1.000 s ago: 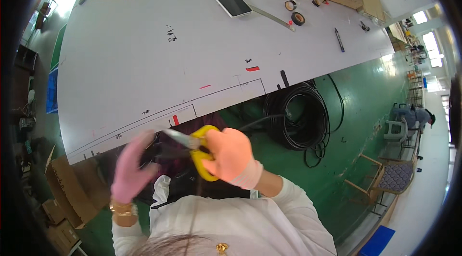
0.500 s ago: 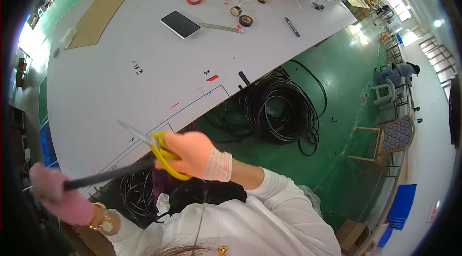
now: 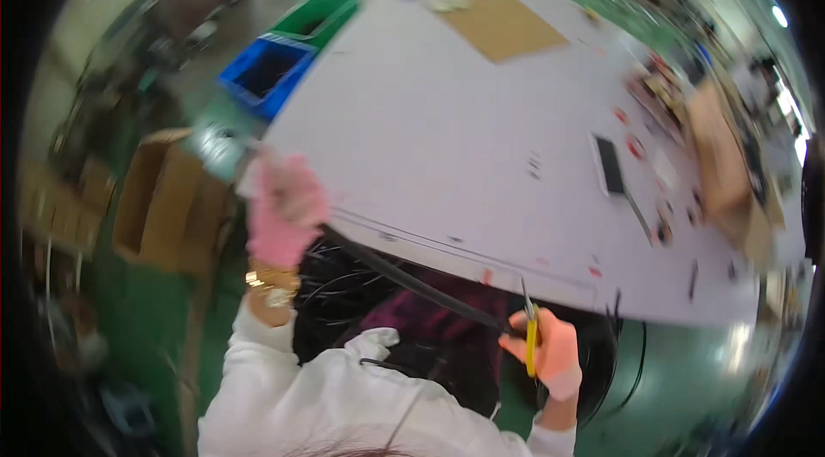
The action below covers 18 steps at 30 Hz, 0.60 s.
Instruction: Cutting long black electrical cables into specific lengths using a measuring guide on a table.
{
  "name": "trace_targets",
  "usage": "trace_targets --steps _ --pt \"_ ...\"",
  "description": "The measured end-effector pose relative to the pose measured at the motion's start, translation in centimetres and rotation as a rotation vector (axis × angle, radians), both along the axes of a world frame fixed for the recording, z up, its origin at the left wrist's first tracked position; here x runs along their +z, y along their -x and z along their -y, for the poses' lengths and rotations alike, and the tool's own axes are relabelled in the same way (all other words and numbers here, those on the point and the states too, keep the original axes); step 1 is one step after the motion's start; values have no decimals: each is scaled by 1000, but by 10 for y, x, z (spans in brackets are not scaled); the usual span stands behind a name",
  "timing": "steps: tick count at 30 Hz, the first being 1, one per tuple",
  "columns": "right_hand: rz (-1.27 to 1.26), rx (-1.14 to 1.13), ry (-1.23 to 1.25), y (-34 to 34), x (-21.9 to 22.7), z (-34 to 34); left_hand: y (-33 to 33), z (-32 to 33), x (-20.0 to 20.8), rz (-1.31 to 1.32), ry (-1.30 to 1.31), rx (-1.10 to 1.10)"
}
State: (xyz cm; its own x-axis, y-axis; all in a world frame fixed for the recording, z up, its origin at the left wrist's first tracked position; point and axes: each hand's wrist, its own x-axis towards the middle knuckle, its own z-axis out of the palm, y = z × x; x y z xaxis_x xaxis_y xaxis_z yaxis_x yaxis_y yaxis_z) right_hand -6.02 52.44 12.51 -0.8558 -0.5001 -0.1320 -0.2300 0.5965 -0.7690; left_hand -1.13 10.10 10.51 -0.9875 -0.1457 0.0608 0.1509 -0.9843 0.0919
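Note:
A length of black tubing or thick cable point(image 3: 412, 283) runs between my hands, sagging slightly along the table's near edge. My left hand point(image 3: 288, 203), in a pink glove, is closed around its left end at the table's left corner. Motion smears the fingertips, and a whitish patch beside them is too blurred to name. In my right hand point(image 3: 557, 355), orange-gloved, is a pair of scissors point(image 3: 532, 341) with yellow handles and blades pointing away from me. The tubing's right end meets that hand's fingers; whether they pinch it I cannot tell.
The white table point(image 3: 412, 130) carries a cardboard sheet point(image 3: 503, 27), a phone point(image 3: 608, 165), tape rolls and a marker point(image 3: 693, 280). Blue point(image 3: 268, 74) and green crates stand beyond its left edge, an open carton point(image 3: 172, 208) nearer. Black cables point(image 3: 331, 281) lie below the near edge.
My view has swung left, bringing the crates and carton in. The tubing now stretches farther between my hands, with the scissors away from the tabletop markings. Both hands keep their holds.

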Motion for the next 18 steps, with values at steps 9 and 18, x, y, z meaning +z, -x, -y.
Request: trace_targets --steps 9,18 --pt "-587 483 -245 33 -34 36 -47 47 -49 893 1077 -86" --pt "-658 648 -428 48 -13 43 -7 69 -66 688 2234 1056"
